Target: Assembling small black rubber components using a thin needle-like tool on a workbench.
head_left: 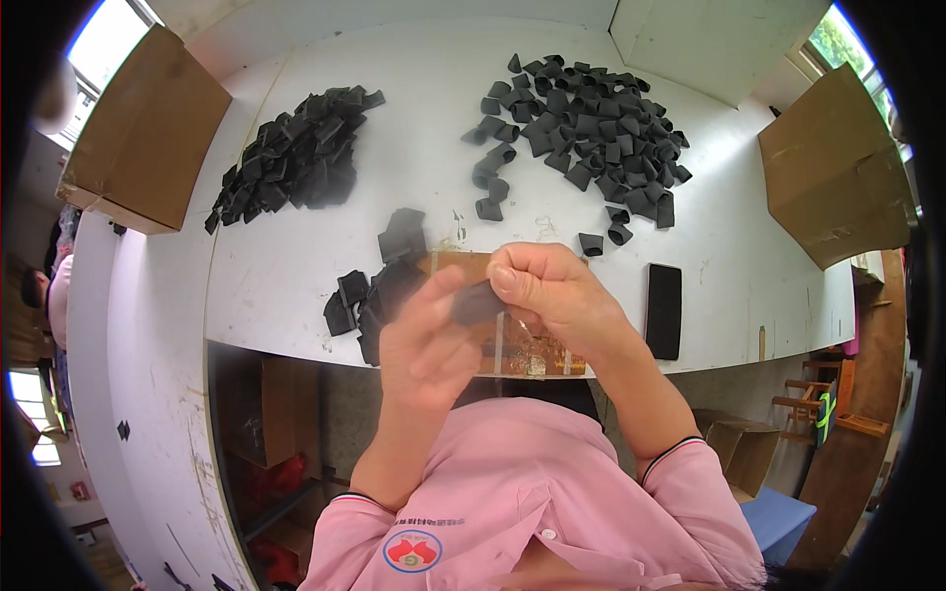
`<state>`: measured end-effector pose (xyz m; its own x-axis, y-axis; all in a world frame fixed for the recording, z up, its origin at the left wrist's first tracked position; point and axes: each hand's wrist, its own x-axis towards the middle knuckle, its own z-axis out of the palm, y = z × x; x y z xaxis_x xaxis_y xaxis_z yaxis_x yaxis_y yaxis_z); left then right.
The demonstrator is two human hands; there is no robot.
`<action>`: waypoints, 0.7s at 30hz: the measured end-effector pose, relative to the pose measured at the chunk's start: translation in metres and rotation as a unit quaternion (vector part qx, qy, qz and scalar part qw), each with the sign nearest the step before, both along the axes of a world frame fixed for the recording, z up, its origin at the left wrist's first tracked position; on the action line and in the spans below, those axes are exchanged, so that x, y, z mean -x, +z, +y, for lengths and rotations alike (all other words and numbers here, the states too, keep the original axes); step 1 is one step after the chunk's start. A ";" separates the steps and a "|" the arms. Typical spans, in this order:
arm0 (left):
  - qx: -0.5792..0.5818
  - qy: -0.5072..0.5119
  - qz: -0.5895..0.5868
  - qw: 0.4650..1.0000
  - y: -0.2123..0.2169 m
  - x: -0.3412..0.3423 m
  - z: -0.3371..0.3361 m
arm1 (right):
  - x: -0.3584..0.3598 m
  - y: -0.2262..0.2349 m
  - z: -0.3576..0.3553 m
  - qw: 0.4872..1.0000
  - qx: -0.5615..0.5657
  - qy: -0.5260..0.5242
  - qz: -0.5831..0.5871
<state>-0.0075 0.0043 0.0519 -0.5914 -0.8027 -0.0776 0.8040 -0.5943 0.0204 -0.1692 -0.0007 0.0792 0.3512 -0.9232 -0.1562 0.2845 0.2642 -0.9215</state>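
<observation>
The person wore a pink short-sleeved polo shirt (522, 448), its left sleeve (345, 537) and right sleeve (700, 488) edged with narrow dark and white stripes. A pale round button (549, 534) sat on the front. A blue-ringed oval emblem (412, 551) enclosed red shapes and a green mark, beneath dark lettering (434, 522). The left hand (429, 340) and right hand (557, 291) were bare.

- Daylight glared in windows (103, 41) at the upper left and upper right.
- The white tabletop (414, 148) was bright, its shadows soft.
- The left hand (431, 340) looked blurred near the centre.
- Fisheye distortion bent straight edges; the corners were black.
</observation>
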 end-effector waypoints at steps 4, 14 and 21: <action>0.040 0.030 -0.152 0.987 -0.023 -0.003 -0.002 | 0.000 -0.042 -0.011 0.998 0.002 0.042 -0.046; -0.080 -0.020 -0.123 0.989 -0.020 -0.002 -0.002 | 0.000 -0.044 -0.015 0.999 -0.001 0.049 -0.001; 0.202 0.190 -0.571 0.772 -0.011 0.016 0.003 | 0.005 -0.044 -0.006 0.997 0.028 0.005 0.076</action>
